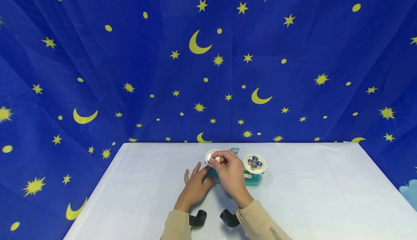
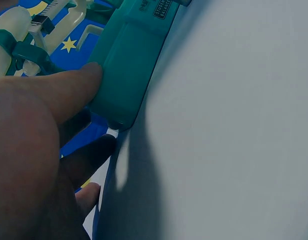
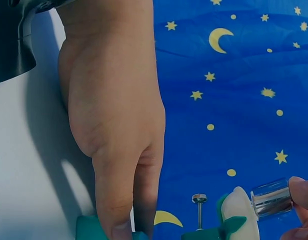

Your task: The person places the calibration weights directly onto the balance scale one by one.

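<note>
- Tan sleeves nearest the cam, w/ black mounts jutting inward btwn my forearms, over the white bench.
- Shiny cyl is up at the L pan, pinched in my R hand, thumb + fingertips on its upper end.
- Key relation: cyl lies btwn my R fingers and the pan face, free end toward the pan. Long axis abt square to the pan, i.e. roughly upright w/ a slight lean. Lower edge at or nearly at the pan; can't tell if touching.
- R hand is nearer, since it has the cyl. L hand is just beside the L pan, near side, thumb against the L end of the teal base, other fingers extended + apart, gripping nothing.
- R pan: four similar cyls, clustered.
- Writing: boxed label on the base seems to say "STUDENT BALANCE", blurry; letters next to it too faint. Ruled beam has tick marks, nos. illegible. Dark print on R sleeve, unreadable.
- Behind: blue cloth w/ yellow moons, stars.
</note>
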`<state>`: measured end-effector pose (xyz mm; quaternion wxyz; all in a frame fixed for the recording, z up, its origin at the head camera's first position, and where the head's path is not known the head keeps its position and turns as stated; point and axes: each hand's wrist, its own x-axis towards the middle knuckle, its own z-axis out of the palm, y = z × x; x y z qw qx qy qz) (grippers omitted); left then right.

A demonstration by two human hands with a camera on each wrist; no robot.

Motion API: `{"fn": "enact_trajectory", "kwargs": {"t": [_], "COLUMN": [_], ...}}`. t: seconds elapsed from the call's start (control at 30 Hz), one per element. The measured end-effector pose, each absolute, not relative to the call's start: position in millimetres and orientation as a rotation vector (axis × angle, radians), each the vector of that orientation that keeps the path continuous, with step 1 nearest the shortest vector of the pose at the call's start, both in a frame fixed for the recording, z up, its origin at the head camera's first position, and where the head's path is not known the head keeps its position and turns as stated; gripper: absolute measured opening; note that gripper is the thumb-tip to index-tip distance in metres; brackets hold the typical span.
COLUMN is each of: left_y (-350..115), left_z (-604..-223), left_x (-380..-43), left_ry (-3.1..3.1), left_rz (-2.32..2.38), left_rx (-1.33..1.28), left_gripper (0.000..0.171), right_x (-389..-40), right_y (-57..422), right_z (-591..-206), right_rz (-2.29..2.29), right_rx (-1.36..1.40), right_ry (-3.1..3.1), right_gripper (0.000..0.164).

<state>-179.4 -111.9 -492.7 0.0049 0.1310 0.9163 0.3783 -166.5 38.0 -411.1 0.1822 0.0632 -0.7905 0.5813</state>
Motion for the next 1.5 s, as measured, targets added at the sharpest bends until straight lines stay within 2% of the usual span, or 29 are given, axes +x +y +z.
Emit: {"fn": "enact_trajectory", "kwargs": {"t": [1.5], "left_y": [-112.0], "left_z": [-493.9], "left_x": [-180.5], "left_ry": [2.87], "left_rz": [1.185], "left_rx": [0.411], "left_gripper": [0.053], "right_x": [-179.4], "right_y": [25.9], "right_z": [-412.3], "right_rz": [1.347], "right_rx": [0.155], "right_ry": [-2.312], "right_gripper": [0.004]}}
